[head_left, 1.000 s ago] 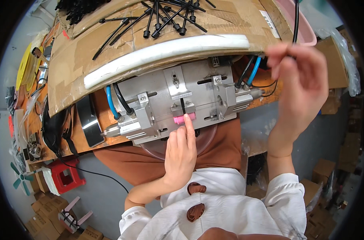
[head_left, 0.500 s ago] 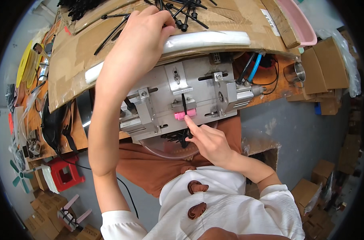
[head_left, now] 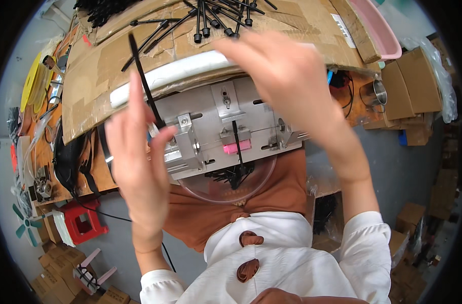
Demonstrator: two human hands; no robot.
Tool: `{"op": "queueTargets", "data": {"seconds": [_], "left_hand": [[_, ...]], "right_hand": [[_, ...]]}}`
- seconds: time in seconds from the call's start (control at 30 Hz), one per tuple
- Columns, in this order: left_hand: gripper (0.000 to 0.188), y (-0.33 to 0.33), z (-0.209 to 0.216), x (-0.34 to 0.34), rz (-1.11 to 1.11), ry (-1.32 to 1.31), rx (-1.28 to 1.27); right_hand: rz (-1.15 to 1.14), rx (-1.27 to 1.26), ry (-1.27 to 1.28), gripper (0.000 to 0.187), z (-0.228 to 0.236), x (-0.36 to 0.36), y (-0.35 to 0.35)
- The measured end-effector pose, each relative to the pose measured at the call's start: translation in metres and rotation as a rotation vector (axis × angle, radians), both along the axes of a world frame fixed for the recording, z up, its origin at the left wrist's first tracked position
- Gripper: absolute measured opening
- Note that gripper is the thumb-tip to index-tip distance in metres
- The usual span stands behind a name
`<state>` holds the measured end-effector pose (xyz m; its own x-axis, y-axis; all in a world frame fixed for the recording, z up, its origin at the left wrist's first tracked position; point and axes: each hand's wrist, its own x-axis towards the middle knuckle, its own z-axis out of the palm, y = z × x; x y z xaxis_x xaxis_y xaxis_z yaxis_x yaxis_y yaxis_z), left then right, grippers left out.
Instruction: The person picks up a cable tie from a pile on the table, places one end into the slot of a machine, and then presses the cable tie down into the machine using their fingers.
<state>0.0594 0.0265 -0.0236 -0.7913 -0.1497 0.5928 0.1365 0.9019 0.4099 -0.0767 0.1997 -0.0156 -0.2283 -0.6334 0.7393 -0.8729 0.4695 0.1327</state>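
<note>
On the left, my left hand (head_left: 142, 162) is closed on a thin black rod (head_left: 144, 78) that points up and away over the cardboard. My right hand (head_left: 287, 76), smeared by motion, hovers over the right part of a white padded roll (head_left: 175, 72); its fingertips are close to a group of black rods with capped ends (head_left: 206, 23). Between my hands lies a metal fixture (head_left: 210, 133) with side blocks. Another black rod (head_left: 237, 136) lies in its middle, across a pink piece (head_left: 242, 145), its near end sticking out past the front edge.
A clear round bowl (head_left: 195, 193) with black parts sits at my lap under the fixture's front edge. Cardboard (head_left: 89, 93) covers the back of the bench. A metal cup (head_left: 375, 92) and a pink bin (head_left: 392, 35) are at the right, a red stool (head_left: 84, 218) at lower left.
My left hand came back from the capped rods toward me and now holds a black rod. My right hand left the rod on the fixture and swung up and right toward the roll.
</note>
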Motion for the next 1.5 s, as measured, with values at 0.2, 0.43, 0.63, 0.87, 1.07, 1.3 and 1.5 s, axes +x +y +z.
{"op": "queueTargets", "data": {"seconds": [0.2,0.43,0.63,0.87,1.07,1.3,1.5], "left_hand": [[0.069,0.046,-0.055,0.053,-0.119,-0.225,-0.093],[0.071,0.085,-0.091,0.05,-0.103,-0.345,-0.061],[0.071,0.088,-0.09,0.044,-0.116,-0.36,-0.089],[0.057,0.045,-0.05,0.012,-0.263,-0.211,-0.141],[0.017,-0.043,0.001,-0.141,-0.087,0.162,-0.345],[0.018,-0.056,0.019,-0.133,-0.363,-0.205,-0.229],[0.024,-0.044,0.024,-0.104,-0.446,-0.251,-0.2]], "right_hand": [[0.24,0.425,-0.144,0.013,0.03,-0.093,-0.074],[0.413,-0.439,-1.076,0.024,0.081,-0.075,-0.041],[0.656,-0.638,-1.069,0.025,0.075,-0.054,0.027],[0.227,-0.093,-0.602,0.043,-0.031,0.08,0.062],[0.17,-0.128,-0.787,0.068,-0.105,0.129,0.04],[0.093,-0.083,-0.824,0.066,-0.105,0.127,0.03],[0.089,0.1,-0.752,0.056,-0.07,0.108,0.039]]}}
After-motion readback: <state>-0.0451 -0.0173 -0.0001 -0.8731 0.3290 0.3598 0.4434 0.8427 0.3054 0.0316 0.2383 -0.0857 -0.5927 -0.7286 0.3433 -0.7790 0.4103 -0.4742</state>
